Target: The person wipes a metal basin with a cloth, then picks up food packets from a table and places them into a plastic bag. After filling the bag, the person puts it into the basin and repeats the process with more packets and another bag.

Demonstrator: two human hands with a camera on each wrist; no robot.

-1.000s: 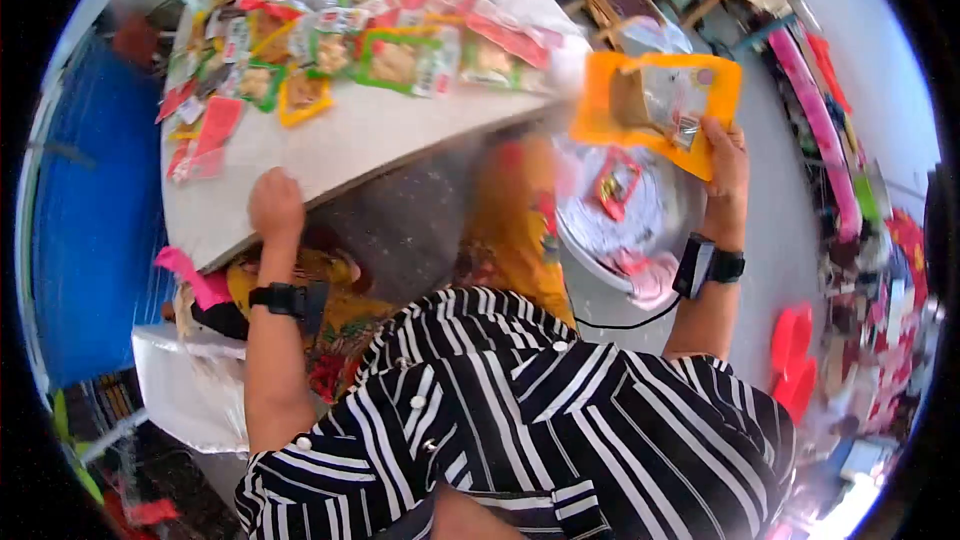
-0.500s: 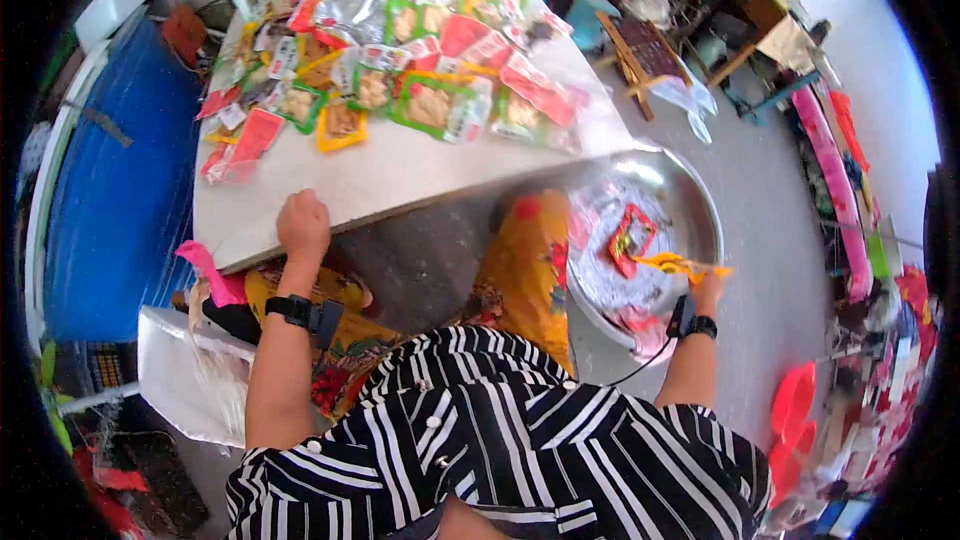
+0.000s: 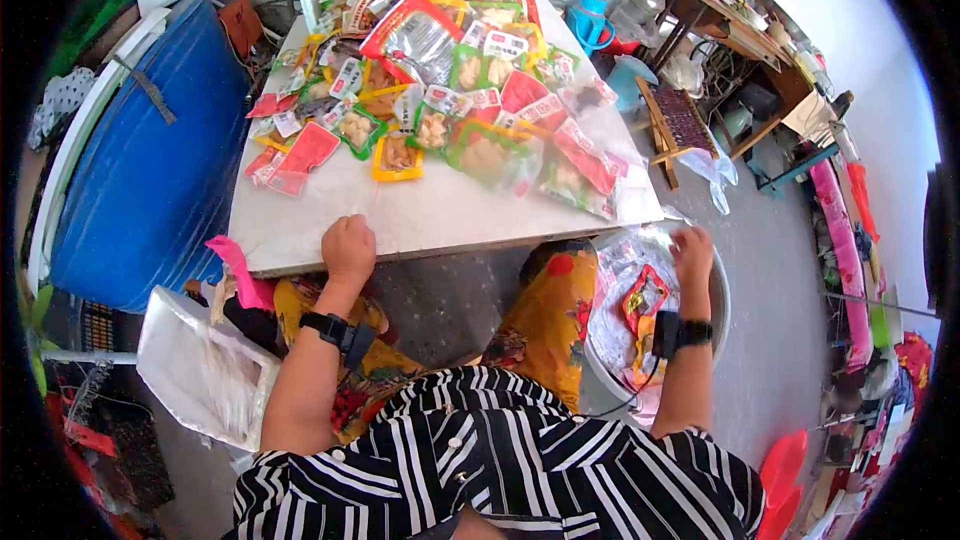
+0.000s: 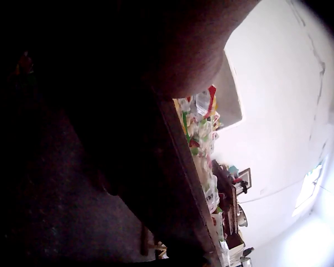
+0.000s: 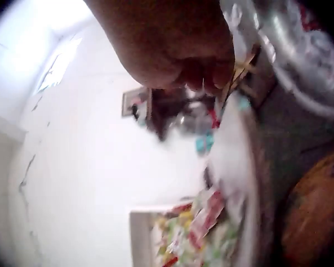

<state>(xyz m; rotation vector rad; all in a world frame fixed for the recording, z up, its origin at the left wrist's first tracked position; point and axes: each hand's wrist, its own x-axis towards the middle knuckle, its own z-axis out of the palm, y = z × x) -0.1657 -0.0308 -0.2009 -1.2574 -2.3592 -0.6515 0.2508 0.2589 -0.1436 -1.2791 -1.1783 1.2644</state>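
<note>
My left hand (image 3: 349, 250) rests on the table's front edge with its fingers curled in and nothing visible in it; in the left wrist view it is mostly dark. Over the far right part of a metal basin (image 3: 722, 312), my right hand (image 3: 692, 252) is raised, empty, with fingers loosely bent. In the right wrist view the right hand (image 5: 181, 50) shows bent fingertips. Inside the basin lie a red-edged packet (image 3: 645, 298) and an orange packet (image 3: 641, 352). Many small food packets (image 3: 432, 128) are heaped on the white table (image 3: 300, 230).
A blue barrel (image 3: 150, 170) stands left of the table. A white foam box (image 3: 205, 365) sits at lower left, beside a pink cloth (image 3: 240, 275). Behind the basin are a wooden stool (image 3: 680, 130) and a blue bucket (image 3: 590, 22). Red basins (image 3: 783, 480) lie at lower right.
The right hand lowered the orange packet into the basin and let it go, then moved forward towards the table. The left hand stays on the table edge while the head view shifts.
</note>
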